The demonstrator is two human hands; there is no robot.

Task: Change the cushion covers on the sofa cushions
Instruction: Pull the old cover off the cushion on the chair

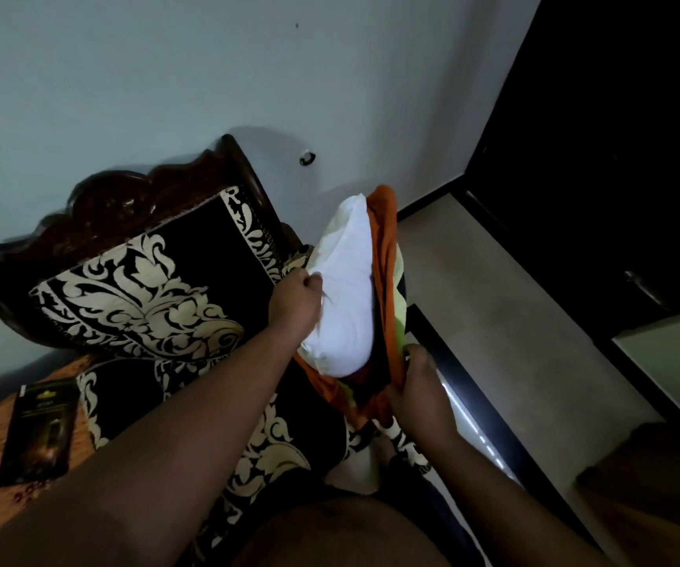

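The white cushion insert is plump and smooth, standing on end and tilted slightly, with its upper corner pointing away from the person. Most of it is exposed; only its lower end sits inside the cover, just above the right hand's grip. The left hand pinches the insert's near side edge about midway up, creasing the fabric there. The orange cushion cover, with pale green and dark patches, hangs bunched behind and below the insert, its mouth open upward. The right hand grips the cover's lower edge, and the cloth gathers into folds at that grip.
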